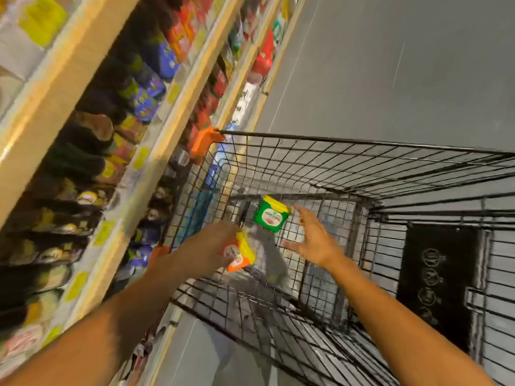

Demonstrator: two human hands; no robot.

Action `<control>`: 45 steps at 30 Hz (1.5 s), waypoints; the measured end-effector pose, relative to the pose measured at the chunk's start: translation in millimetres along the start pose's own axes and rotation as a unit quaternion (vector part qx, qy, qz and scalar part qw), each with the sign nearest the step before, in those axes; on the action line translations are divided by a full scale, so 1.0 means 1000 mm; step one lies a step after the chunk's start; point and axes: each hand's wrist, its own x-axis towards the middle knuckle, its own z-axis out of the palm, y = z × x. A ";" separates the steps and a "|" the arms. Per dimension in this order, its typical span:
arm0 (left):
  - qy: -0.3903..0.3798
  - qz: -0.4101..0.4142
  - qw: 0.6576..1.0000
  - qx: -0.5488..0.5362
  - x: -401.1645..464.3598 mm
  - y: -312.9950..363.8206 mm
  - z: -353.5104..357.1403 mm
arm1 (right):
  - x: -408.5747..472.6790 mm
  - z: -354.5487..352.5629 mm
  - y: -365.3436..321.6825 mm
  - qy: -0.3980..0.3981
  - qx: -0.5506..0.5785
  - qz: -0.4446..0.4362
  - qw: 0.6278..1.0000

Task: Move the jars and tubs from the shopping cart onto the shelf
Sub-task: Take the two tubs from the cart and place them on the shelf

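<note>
Beside right hand's fingers (pixel 302 218), green tub (pixel 271 214).

Both forearms are bare from the elbow down. The left grip (pixel 207 250) and right grip (pixel 315 240) are bare hands, blurred.

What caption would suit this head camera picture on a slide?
Beside stocked shelves, the left hand holds an orange tub while the open right hand reaches toward a green tub in the cart.

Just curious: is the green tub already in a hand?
No: the green tub lies in the cart, the open right hand just beside it.
</note>
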 end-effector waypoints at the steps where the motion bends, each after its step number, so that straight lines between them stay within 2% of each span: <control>1: 0.003 -0.003 1.000 -0.006 0.006 -0.004 0.001 | 0.015 0.006 0.007 0.008 0.011 0.000 1.000; 9: -0.004 -0.026 1.000 -0.006 0.035 -0.027 0.005 | 0.073 0.045 0.030 0.014 0.043 -0.036 0.998; 13: -0.019 -0.034 0.999 0.014 0.043 -0.027 0.008 | 0.083 0.057 0.032 0.063 0.071 -0.039 0.995; 20: -0.046 -0.013 0.998 0.041 0.052 -0.029 0.015 | 0.083 0.058 0.039 0.083 0.042 -0.048 0.995; 24: -0.099 0.018 0.988 0.114 0.059 -0.037 0.021 | 0.067 0.050 0.044 0.083 0.042 -0.038 0.995; 30: -0.162 0.070 0.950 0.257 0.078 -0.042 0.041 | 0.032 0.037 0.060 0.098 0.039 -0.057 0.993; 38: -0.138 0.113 0.936 0.305 0.089 -0.042 0.063 | 0.009 0.038 0.083 0.132 0.059 -0.044 0.988; 42: -0.122 0.099 0.944 0.291 0.085 -0.039 0.063 | 0.002 0.039 0.086 0.122 0.070 -0.036 0.989; 45: -0.080 0.121 0.954 0.264 0.083 -0.050 0.068 | -0.002 0.037 0.084 0.115 0.064 -0.034 0.991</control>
